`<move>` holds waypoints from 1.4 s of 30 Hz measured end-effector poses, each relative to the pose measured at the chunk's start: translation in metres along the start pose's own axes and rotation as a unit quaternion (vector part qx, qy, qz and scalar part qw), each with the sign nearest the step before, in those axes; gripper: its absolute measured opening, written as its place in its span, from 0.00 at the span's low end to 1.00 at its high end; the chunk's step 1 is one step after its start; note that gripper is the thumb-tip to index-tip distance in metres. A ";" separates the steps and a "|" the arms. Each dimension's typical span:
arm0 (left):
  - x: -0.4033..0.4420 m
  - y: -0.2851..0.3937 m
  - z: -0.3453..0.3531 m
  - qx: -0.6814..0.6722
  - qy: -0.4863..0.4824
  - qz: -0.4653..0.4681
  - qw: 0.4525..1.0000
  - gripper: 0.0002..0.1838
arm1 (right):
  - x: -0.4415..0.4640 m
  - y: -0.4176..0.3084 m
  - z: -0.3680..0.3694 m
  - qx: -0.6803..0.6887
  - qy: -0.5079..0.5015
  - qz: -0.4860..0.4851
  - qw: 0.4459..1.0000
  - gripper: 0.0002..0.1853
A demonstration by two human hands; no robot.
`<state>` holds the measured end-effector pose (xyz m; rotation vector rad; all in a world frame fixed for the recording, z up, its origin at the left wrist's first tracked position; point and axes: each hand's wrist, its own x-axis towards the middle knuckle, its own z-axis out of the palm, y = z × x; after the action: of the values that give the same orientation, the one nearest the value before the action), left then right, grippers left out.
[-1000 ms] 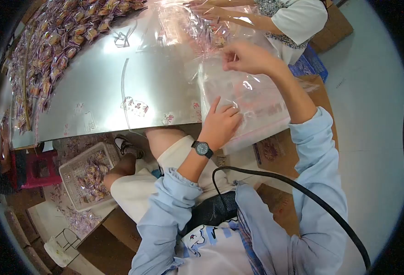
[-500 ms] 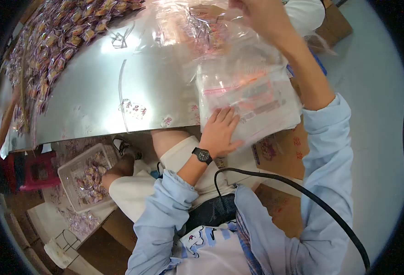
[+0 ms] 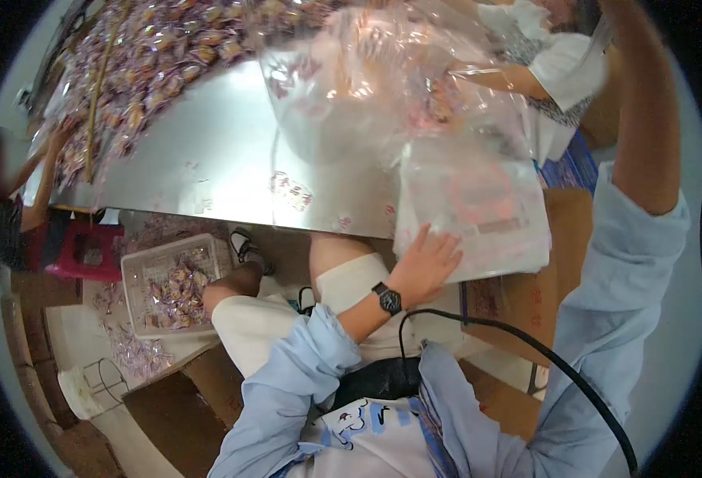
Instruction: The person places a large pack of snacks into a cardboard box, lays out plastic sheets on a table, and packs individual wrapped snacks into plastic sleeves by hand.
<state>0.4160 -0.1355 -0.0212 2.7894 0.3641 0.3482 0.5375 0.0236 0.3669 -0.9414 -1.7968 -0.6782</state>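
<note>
In the head view, the left hand [image 3: 426,267] lies on the near edge of a stack of clear bags [image 3: 478,215], right of the middle of the frame. Its fingers are open and a little spread, pressed down on the plastic, and there's a black watch [image 3: 388,299] at the wrist. The right forearm [image 3: 645,119] goes up through the upper right corner; the right hand is cut off by the top edge, so I can't tell what its fingers are doing.

The stack sits at the right end of a shiny metal table [image 3: 207,135]. Beyond it, across the upper middle, spreads a big crumpled clear sheet [image 3: 335,111], blurred, with wrapped pieces showing through it. A co-worker [image 3: 562,72] at the upper right has a forearm reaching in at the sheet; I can't tell whether it is under or over the plastic.

A wide heap of wrapped pieces [image 3: 160,72] covers the table's upper left, with a long yellowish stick [image 3: 100,95] lying along it. At the far left edge another person [image 3: 8,215] stretches an arm to the heap, near a red stool [image 3: 88,248]. Below the table, left of the knees, a pale basket [image 3: 134,299] holds more wrapped pieces.
</note>
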 end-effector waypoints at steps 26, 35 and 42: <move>-0.281 -0.124 -0.114 -0.431 0.671 -0.409 0.444 0.09 | -0.079 -0.068 0.261 0.042 -0.042 -0.137 0.989 0.20; -0.276 -0.153 -0.096 -0.468 0.614 -0.453 0.445 0.12 | -0.241 -0.145 0.181 0.211 -0.336 0.185 0.899 0.31; -0.331 -0.202 -0.137 -0.324 0.610 -0.467 0.553 0.18 | -0.351 -0.136 0.204 0.004 -0.455 0.211 0.865 0.39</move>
<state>0.0251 -0.0065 -0.0260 0.9060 1.4769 1.6089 0.4076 0.0027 -0.0400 -1.7730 -2.2400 0.1149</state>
